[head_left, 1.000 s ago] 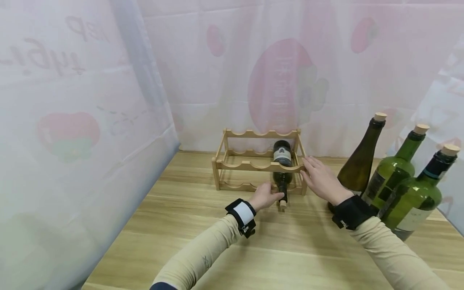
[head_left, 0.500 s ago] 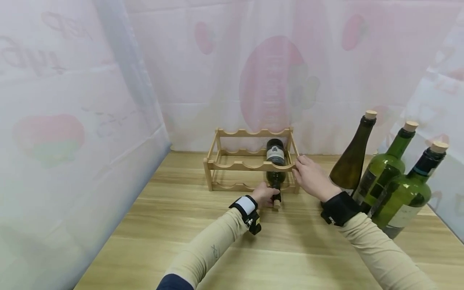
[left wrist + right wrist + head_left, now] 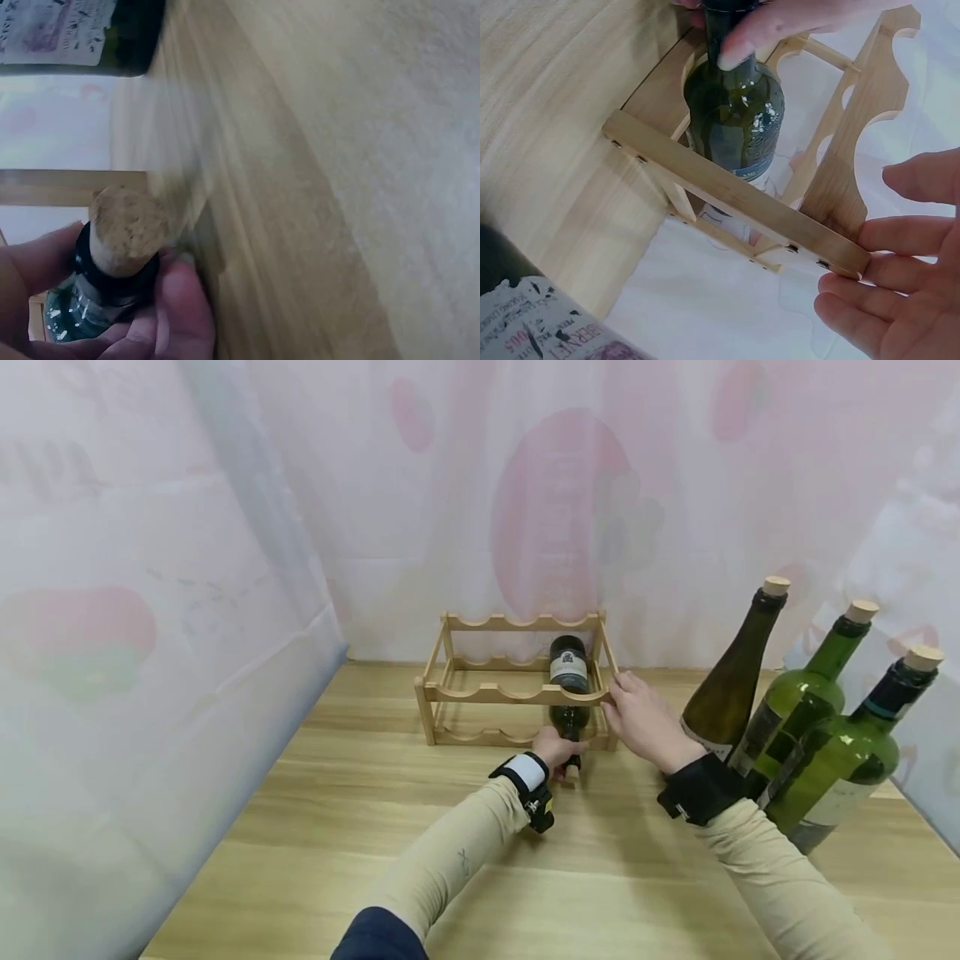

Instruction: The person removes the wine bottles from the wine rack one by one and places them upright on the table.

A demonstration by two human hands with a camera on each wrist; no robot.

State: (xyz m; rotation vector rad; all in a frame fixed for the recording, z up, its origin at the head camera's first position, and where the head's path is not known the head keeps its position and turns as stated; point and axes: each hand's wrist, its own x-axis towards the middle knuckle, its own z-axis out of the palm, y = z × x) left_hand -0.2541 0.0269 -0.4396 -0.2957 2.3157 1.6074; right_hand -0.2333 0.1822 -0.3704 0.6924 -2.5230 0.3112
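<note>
A dark green wine bottle lies in the lower tier of a wooden wine rack, in its rightmost slot, neck toward me. My left hand grips the neck, thumb on one side and curled fingers on the other. The cork sticks out past those fingers in the left wrist view. At the rack's upper front right corner rests my right hand. Its fingers lie extended against the wooden end in the right wrist view, the thumb held apart from it.
Three corked bottles stand upright at the right: a dark brown-green one, a green one and another green one nearer me. They are close beside my right forearm. A printed curtain hangs behind the wood-grain table.
My left hand has shifted from the side of the bottle's neck to a fuller grip under and around it. The right hand stays on the rack's corner. The head view has shifted slightly.
</note>
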